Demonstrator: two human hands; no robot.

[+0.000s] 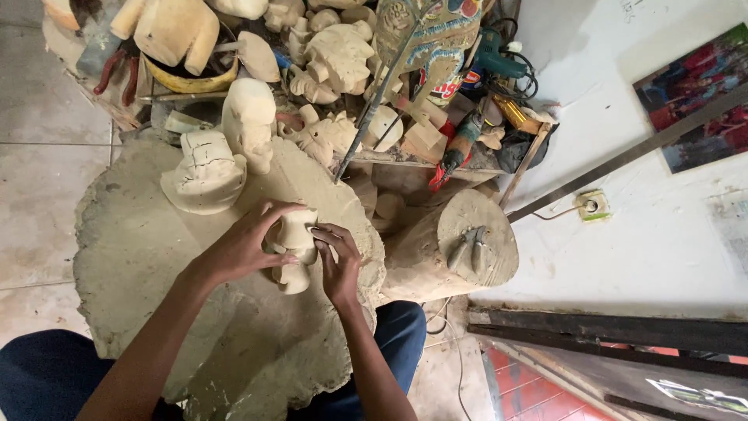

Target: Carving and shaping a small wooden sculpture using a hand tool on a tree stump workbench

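Observation:
A small pale carved wooden figure (296, 251) stands on a big dusty tree-stump block (148, 257) in front of me. My left hand (241, 243) wraps around the figure from the left, fingers curled over its top. My right hand (336, 259) presses against the figure's right side with fingers bent; whether something small lies under those fingers I cannot tell. Both forearms reach up from the bottom of the view over my dark blue trousers (47, 370).
A cracked pale carving (204, 173) and a taller rounded carving (249, 121) stand on the far part of the stump. Behind them lies a heap of unfinished carvings (335, 58), a painted figure (428, 39) and power tools (460, 144). Pliers (467, 245) rest on a smaller log at right.

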